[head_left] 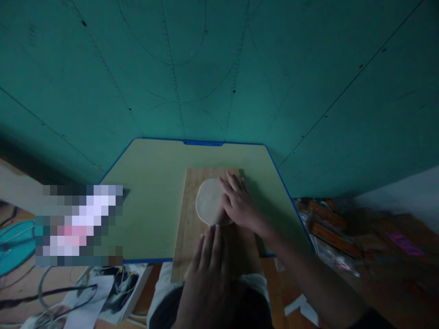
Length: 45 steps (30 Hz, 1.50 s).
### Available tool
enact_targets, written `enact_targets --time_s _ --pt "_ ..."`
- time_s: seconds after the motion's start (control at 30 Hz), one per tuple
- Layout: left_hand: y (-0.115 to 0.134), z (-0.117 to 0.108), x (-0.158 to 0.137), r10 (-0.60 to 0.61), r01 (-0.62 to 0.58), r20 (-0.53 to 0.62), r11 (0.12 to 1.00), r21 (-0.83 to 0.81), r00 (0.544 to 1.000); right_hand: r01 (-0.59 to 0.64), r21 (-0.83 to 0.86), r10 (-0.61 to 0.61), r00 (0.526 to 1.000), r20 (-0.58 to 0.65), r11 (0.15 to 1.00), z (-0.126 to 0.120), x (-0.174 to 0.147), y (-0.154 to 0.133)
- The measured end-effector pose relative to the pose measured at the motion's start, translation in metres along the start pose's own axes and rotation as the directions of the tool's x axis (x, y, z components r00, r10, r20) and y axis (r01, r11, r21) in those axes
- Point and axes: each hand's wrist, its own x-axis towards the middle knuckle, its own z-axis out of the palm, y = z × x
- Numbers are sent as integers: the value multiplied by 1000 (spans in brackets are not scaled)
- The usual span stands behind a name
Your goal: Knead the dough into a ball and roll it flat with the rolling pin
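A pale, flat round of dough (pixel 208 201) lies on a wooden board (pixel 181 242). My right hand (pixel 240 201) rests over its right edge with the fingers stretched out and a little apart, hiding that side of the dough. At the near edge, my left hand (pixel 207 260) lies flat with its fingers extended forward, the tips at or just touching the rim of the dough. Neither hand is wrapped around anything. The lower right of the board is in shadow, and the left hand hides part of its near end.
Under the board is a pale green table (pixel 151 196) with a blue rim; the board overhangs its near edge. A green wall (pixel 212 82) stands behind. A blurred patch covers the table's left side. A box of cables (pixel 123 288) is at lower left, and wrapped packages (pixel 329 224) lie right.
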Motion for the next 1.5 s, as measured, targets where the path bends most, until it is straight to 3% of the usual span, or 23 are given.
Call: enact_targets --time_s 0.2,0.43,0.53,0.67,0.73,0.9,1.03,1.13,1.27,1.37,1.5 --pt "-9 -5 0 43 -41 21 998 -51 999 7 -18 -7 1000 22 1000 -3 4 0" --pt "-75 -10 -10 -14 19 37 989 -149 999 80 -35 -79 996 48 996 3 65 -63" --pt "-89 -11 -16 -37 41 29 985 -168 999 87 -46 -85 996 42 995 7 77 -78" --pt "-73 -20 -9 23 -7 63 968 -250 998 131 -38 -129 990 54 991 6 67 -64" --pt "-56 -27 3 120 -82 107 949 -303 987 131 -21 -130 989 71 991 3 53 -47" --pt "-21 -38 38 469 -398 91 825 -402 878 42 -6 -42 999 30 999 -4 17 -13" --pt "2 -25 54 530 -478 -30 738 -476 847 45 -28 -45 999 -1 999 -3 4 -7" --pt "13 -9 55 526 -496 -83 721 -483 846 48 -44 -48 999 4 998 -3 4 -7" --pt "5 -2 41 445 -444 -114 770 -457 888 52 -39 -51 998 20 998 -3 10 -22" --pt "-19 -8 20 390 -402 -111 833 -381 914 69 -20 -69 997 24 997 0 20 -51" --pt "-56 -2 -22 402 -413 -95 881 -232 911 122 -26 -122 992 -5 992 11 35 -95"
